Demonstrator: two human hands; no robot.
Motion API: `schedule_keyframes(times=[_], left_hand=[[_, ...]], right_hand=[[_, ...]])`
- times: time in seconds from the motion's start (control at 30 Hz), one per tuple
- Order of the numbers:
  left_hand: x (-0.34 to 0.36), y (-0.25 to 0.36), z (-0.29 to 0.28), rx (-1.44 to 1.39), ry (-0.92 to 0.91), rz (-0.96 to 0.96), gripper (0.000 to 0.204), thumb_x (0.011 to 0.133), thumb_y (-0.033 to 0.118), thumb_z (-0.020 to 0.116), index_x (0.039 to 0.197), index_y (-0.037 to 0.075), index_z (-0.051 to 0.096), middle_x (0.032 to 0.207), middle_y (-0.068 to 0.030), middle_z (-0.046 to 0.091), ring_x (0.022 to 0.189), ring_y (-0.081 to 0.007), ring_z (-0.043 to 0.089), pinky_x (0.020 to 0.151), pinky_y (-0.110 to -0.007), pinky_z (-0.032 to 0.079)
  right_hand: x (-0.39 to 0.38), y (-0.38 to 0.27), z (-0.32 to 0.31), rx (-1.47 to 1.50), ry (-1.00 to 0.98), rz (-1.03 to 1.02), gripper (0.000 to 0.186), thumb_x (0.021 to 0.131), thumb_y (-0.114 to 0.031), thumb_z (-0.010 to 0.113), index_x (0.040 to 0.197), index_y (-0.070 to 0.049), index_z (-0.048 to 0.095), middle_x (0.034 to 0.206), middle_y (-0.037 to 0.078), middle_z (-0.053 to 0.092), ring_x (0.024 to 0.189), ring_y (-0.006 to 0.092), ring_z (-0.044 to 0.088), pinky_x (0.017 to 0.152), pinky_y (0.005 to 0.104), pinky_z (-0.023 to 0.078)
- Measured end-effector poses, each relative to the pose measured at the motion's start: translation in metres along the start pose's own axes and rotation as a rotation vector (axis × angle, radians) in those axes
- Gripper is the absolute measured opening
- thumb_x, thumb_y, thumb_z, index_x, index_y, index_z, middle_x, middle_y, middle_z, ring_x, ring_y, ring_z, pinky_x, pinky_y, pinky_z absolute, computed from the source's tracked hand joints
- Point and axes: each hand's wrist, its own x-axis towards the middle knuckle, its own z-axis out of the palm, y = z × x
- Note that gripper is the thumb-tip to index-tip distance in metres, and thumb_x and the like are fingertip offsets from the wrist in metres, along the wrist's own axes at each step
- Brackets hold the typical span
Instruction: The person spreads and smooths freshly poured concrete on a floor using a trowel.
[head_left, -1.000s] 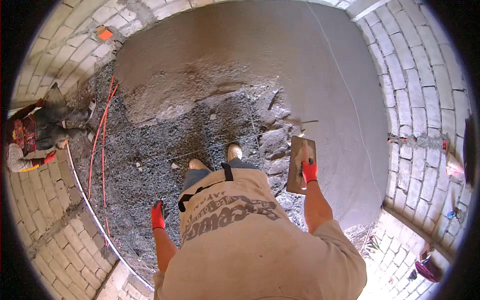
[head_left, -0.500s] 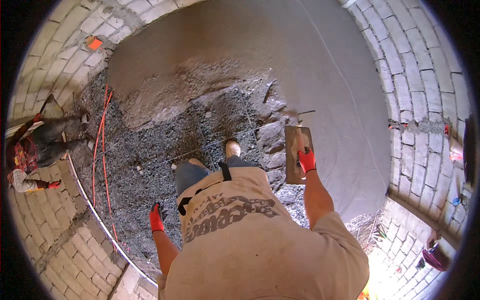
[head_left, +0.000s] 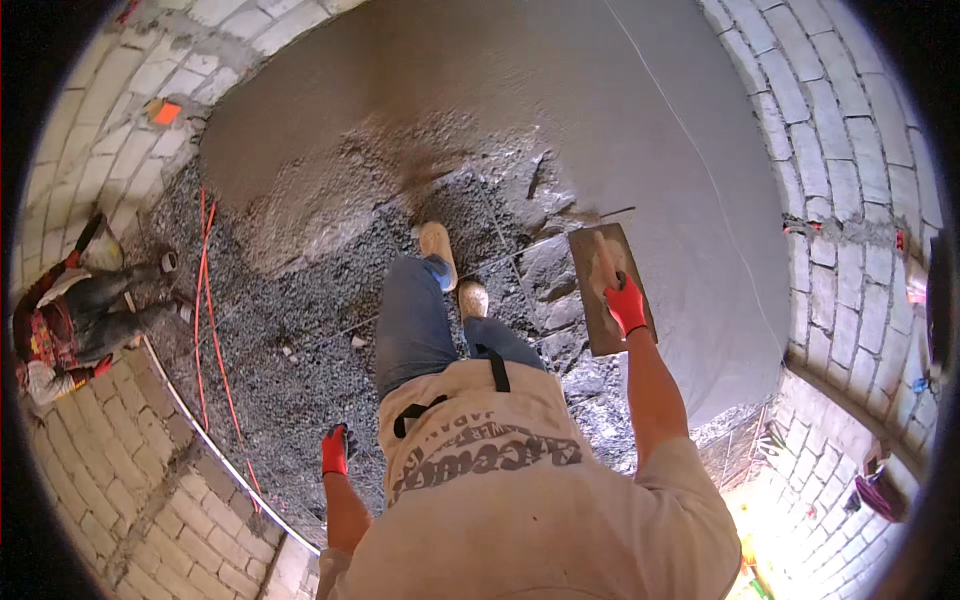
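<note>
My right hand [head_left: 627, 305], in a red glove, grips the pale handle of a rectangular hand float [head_left: 598, 318]. The dark board of the float is at the border between smooth grey wet concrete [head_left: 690, 260] and rough, lumpy concrete; whether it touches the surface I cannot tell. Low beside my left hip hangs my left hand [head_left: 337, 450], gloved in red with dark fingers, loosely open and holding nothing visible. My shoes [head_left: 437, 250] are on the dark gravel bed, near the ragged edge of the concrete.
Block walls [head_left: 835, 190] surround the floor. At the far left, a co-worker [head_left: 75, 310] bends near the wall. Orange-red tubes [head_left: 205, 300] run along the left gravel. Thin rods or lines cross the gravel, and a pale string [head_left: 690, 140] spans the smooth concrete.
I have stepped forward, and my left foot is now ahead, closer to the concrete. The float has turned slightly in my right hand's grip. My left hand has swung a little to the right.
</note>
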Motion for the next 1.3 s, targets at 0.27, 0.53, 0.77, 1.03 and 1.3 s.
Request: schedule_keyframes(times=[0.27,0.53,0.77,1.03,1.3], left_hand=[[0.07,0.156,0.073,0.268,-0.161,0.08,0.043,0.086,0.028,0.061,0.12,0.004,0.054,0.08,-0.0065,0.061,0.061,-0.0158,0.061,0.053,-0.029,0.049],[0.146,0.337,0.184,0.551,-0.222,0.614,0.043,0.087,0.022,0.059,0.124,0.002,0.052,0.102,-0.0097,0.064,0.092,-0.0164,0.061,0.079,-0.03,0.046],[0.209,0.36,0.258,0.625,-0.268,0.479,0.043,0.087,0.013,0.056,0.128,0.003,0.05,0.106,-0.0044,0.062,0.09,-0.0128,0.056,0.081,-0.026,0.043],[0.325,0.301,0.349,0.388,-0.106,0.785,0.048,0.089,0.005,0.048,0.136,0.0,0.039,0.131,-0.0107,0.049,0.112,-0.0185,0.05,0.095,-0.031,0.041],[0.403,0.246,0.373,0.307,0.032,0.857,0.049,0.09,0.007,0.048,0.138,0.001,0.037,0.134,-0.0137,0.047,0.118,-0.0226,0.048,0.099,-0.034,0.039]], right_hand=[[0.044,-0.168,-0.038,-0.114,0.061,-0.072,0.045,0.079,-0.015,0.059,0.123,-0.006,0.052,0.101,0.018,0.064,0.09,0.0274,0.064,0.076,0.0351,0.05],[0.178,-0.18,0.02,0.472,-0.034,-0.074,0.04,0.083,-0.014,0.059,0.121,-0.003,0.054,0.091,0.008,0.064,0.078,0.0126,0.058,0.071,0.0271,0.048],[0.311,-0.081,0.145,0.212,0.19,-0.153,0.045,0.081,-0.014,0.058,0.125,-0.007,0.05,0.1,0.014,0.065,0.088,0.0269,0.064,0.077,0.0358,0.049],[0.471,0.065,0.216,0.067,0.563,-0.128,0.046,0.082,-0.022,0.057,0.126,-0.015,0.05,0.109,0.021,0.061,0.098,0.0399,0.059,0.081,0.0429,0.048],[0.528,0.089,0.257,-0.087,0.552,-0.114,0.048,0.083,-0.024,0.056,0.129,-0.015,0.046,0.111,0.021,0.061,0.099,0.0406,0.059,0.081,0.0451,0.048]])
